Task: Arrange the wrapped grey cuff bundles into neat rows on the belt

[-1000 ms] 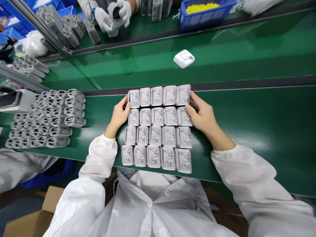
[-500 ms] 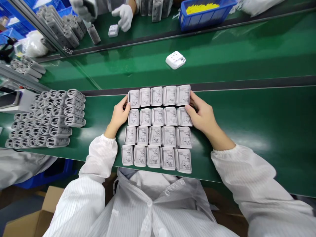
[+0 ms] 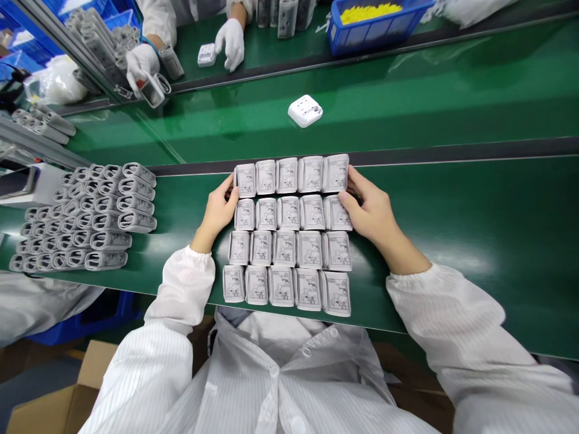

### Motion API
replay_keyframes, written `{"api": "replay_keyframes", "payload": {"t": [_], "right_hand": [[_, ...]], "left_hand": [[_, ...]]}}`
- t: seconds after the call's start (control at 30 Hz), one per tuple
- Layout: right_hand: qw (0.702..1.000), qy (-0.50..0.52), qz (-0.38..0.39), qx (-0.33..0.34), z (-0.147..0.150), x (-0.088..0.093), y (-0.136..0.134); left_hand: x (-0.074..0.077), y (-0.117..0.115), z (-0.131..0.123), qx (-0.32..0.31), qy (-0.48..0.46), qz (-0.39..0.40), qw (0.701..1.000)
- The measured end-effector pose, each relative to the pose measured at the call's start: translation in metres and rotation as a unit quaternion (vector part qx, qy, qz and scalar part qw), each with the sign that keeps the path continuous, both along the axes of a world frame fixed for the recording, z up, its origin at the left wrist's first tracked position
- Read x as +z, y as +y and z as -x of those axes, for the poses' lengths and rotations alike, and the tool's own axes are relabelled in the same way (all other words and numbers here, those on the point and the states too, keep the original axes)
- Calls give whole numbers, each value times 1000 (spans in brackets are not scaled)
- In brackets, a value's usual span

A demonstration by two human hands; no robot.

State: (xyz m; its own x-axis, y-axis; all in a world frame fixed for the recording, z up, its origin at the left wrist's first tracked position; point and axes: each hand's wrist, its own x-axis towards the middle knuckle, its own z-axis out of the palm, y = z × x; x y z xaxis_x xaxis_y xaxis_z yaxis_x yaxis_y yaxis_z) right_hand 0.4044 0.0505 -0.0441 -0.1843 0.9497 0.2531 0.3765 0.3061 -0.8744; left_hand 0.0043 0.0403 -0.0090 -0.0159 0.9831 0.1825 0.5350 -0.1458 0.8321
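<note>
Several small folded leaflets (image 3: 289,232) with printed drawings lie in neat rows on the green bench (image 3: 452,217) right in front of me. My left hand (image 3: 219,208) presses against the left end of the top two rows, fingers curled on the leaflets' edge. At the right end of those rows, my right hand (image 3: 368,208) presses in with its fingers bent against the stack. Both hands squeeze the block between them.
Rows of grey sleeves (image 3: 85,217) lie at the left. A white adapter (image 3: 305,111) rides the green conveyor belt (image 3: 407,102) behind. Across the belt a gloved co-worker's hands (image 3: 142,63) hold a part; a blue bin (image 3: 371,21) of yellow pieces stands farther right.
The white adapter has travelled left along the belt. The co-worker put a part down and reached to the left for a sleeve. My hands and the leaflets have stayed put.
</note>
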Motion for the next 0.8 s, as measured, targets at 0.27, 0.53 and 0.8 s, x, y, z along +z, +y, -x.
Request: {"api": "replay_keyframes", "payload": {"t": [0.27,0.53,0.8], "right_hand": [[1000,0,8,-5,0,2,0],[1000,8,5,1,-1,-2,1],[1000,5,1,-3,-1,-5,2]], "left_hand": [[-1,1,2,3,2,6,1000],[-1,1,3,0,12,8,1000],[-2,1,2,1,5,4,1000]]}}
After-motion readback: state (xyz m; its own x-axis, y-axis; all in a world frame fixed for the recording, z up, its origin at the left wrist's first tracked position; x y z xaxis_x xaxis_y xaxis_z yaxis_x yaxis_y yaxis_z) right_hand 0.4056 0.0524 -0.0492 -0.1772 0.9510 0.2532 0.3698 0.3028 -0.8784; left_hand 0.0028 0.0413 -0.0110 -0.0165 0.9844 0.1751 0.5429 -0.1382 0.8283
